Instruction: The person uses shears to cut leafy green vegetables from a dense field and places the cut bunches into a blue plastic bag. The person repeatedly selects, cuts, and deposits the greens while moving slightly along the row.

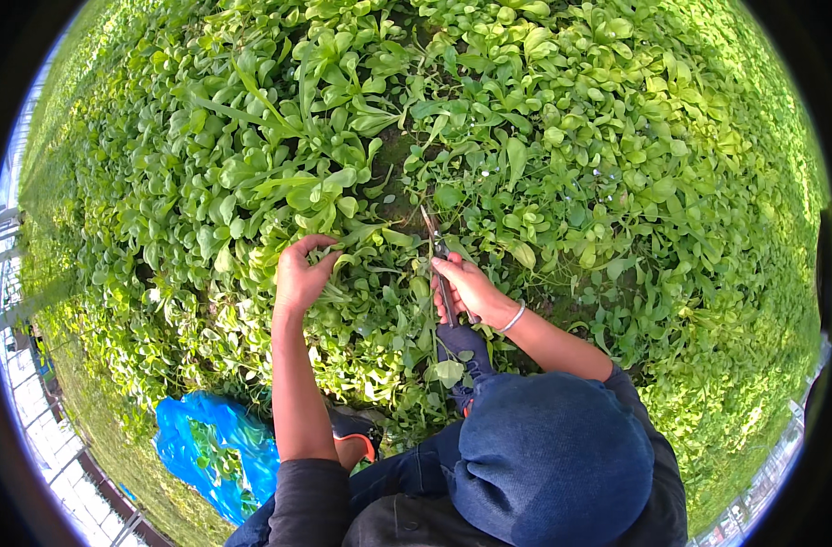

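My left hand (305, 270) reaches in among low leafy greens (361, 239), with its thumb and index finger curled around some leaves and stems. Its other fingers are mostly hidden. To the right of it, my right hand (465, 287) grips a pair of garden snips (445, 297) by the handles. The slim blades point away from me over a small patch of bare soil (395, 164). Whether the blades are parted is too small to tell. A pale bracelet circles my right wrist.
A blue plastic bag (214, 451) with some cut greens in it lies at lower left, beside a dark shoe (354, 431) with orange trim. Another shoe (465, 349) stands just below the snips. Leafy plants spread all around, with small pale flowers (597, 174) at right.
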A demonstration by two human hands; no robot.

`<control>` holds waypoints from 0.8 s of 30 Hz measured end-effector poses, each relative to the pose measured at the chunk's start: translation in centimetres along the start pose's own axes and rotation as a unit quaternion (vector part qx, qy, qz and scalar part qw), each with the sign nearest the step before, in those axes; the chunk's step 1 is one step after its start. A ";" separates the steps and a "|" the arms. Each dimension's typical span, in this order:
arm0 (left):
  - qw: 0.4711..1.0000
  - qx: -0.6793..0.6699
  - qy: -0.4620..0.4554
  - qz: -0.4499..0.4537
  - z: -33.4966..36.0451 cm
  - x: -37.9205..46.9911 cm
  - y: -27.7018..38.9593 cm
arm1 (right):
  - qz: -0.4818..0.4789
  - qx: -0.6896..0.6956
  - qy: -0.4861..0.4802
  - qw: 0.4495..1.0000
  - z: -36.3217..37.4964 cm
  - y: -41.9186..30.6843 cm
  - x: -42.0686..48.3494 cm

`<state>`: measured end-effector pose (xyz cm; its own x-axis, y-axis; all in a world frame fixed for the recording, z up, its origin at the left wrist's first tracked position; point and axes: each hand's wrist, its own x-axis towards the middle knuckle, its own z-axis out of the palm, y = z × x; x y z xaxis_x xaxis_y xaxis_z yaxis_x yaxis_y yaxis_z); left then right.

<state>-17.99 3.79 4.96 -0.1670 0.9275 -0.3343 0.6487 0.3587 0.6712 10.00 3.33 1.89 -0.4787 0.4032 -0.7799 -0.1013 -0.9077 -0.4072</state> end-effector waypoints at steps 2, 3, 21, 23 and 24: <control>1.000 -0.010 -0.024 0.016 -0.5 -0.7 -0.5 | -0.003 -0.029 -0.039 0.999 0.2 0.0 -0.9; 1.000 0.022 -0.020 0.000 -0.6 -1.1 -0.2 | -0.005 -0.044 -0.057 0.997 0.3 -0.2 -1.4; 0.980 0.192 0.036 -0.045 0.2 -1.0 0.1 | 0.179 -0.197 -0.133 0.955 5.2 -1.6 5.0; 0.986 0.155 0.046 -0.030 0.4 -0.9 -1.0 | 0.126 -0.202 -0.121 0.964 5.2 -1.2 5.2; 0.987 0.144 0.064 -0.030 0.3 -1.0 -1.5 | 0.097 -0.220 -0.123 0.963 5.1 -1.1 5.1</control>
<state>-18.54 2.26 4.10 -0.2920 0.9176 -0.2697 0.8156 0.3862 0.4308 3.24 5.77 0.81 -0.6489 0.1421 -0.7475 0.3649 -0.8039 -0.4696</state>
